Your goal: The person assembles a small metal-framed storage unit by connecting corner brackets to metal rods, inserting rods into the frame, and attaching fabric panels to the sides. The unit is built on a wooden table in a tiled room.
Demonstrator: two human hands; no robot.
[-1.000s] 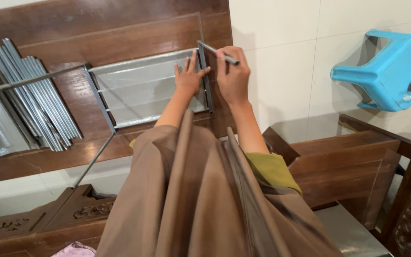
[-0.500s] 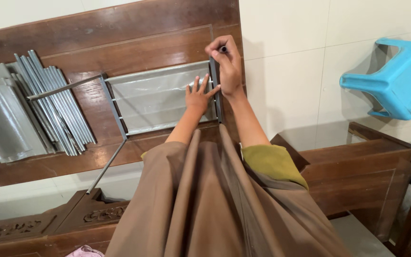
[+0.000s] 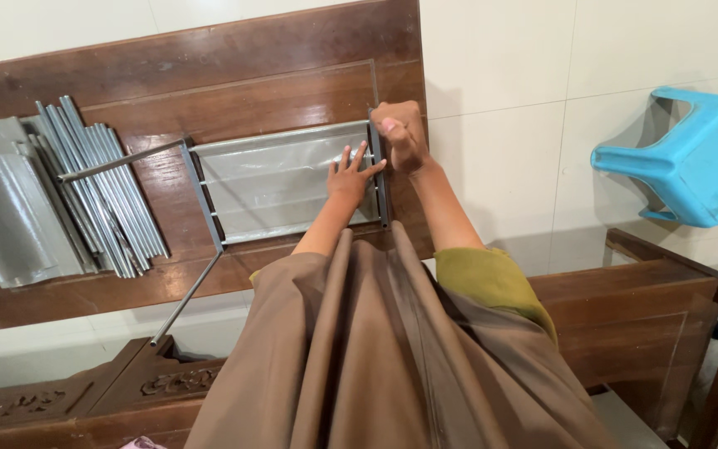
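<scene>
While you are leaning over the wooden worktop (image 3: 276,75), the grey frame (image 3: 288,183) is lying flat straight ahead of you, its long axis running left to right. Your left hand (image 3: 349,176) is pressing on the frame's right end with fingers spread. Your right hand (image 3: 400,133) is sitting just beside it, curled into a fist around the end rail (image 3: 381,204); whether it is pinching anything smaller you cannot tell. Both hands are working at the same corner, the right one reaching farther.
</scene>
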